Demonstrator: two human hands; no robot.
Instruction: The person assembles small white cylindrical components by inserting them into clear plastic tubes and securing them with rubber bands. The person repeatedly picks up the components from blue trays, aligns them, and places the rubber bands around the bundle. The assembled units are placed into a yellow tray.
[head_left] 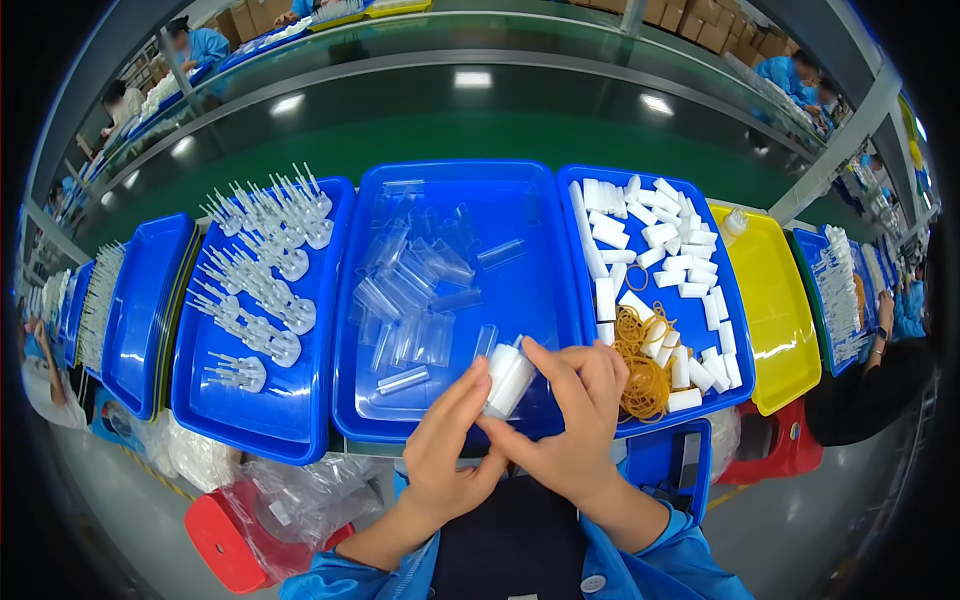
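Both my hands are closed round a small bundle of white cylinders [508,382], just above the front edge of the middle blue tray [548,300]. My left hand [448,450] pinches its left side with thumb and fingers. The fingertips of my right hand [575,415] press on its top end and right side, the thumb underneath. Whether a clear sleeve is part of the bundle, I cannot tell. Loose clear plastic tubes [410,285] lie heaped in the middle tray beyond my hands. White cylinders [660,235] and tan rubber bands [645,388] fill the right blue tray [738,300].
At left, a blue tray [215,410] holds white pronged parts [265,250]. A yellow tray [775,320] stands at right. Behind the trays runs a green conveyor belt [470,120]. Red stools [225,540] stand below. Other people work at the sides and far line.
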